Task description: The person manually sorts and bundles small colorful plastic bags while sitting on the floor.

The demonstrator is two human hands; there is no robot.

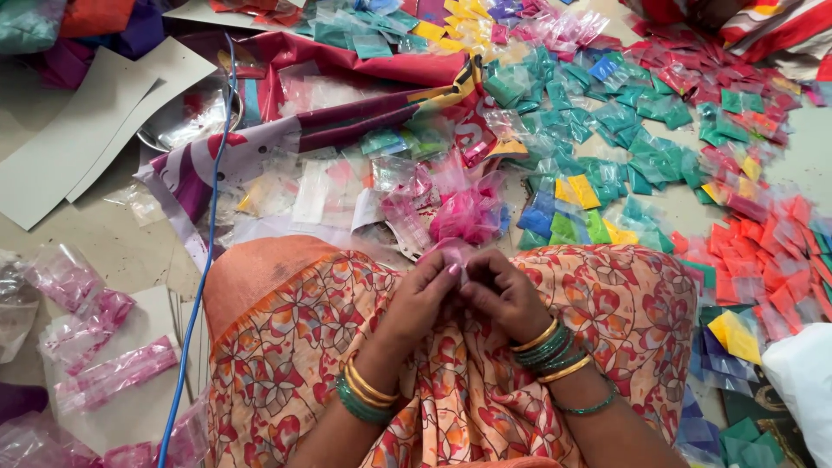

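My left hand (422, 295) and my right hand (505, 295) meet over my lap, fingertips pinched together on a small clear plastic pouch of pink powder (457, 254). Both wrists wear green and gold bangles. Just beyond the hands, a heap of pink powder in an open clear bag (468, 215) lies on the floor. My lap is covered by orange floral cloth (347, 347).
Several small sealed pouches of green (641, 139), red (771, 260), yellow (582, 191) and blue powder are spread over the floor to the right and ahead. Pink-tinted clear bags (95, 347) lie at left. A blue cable (208, 225) runs past grey cardboard sheets (87, 130) and a metal bowl (186, 117).
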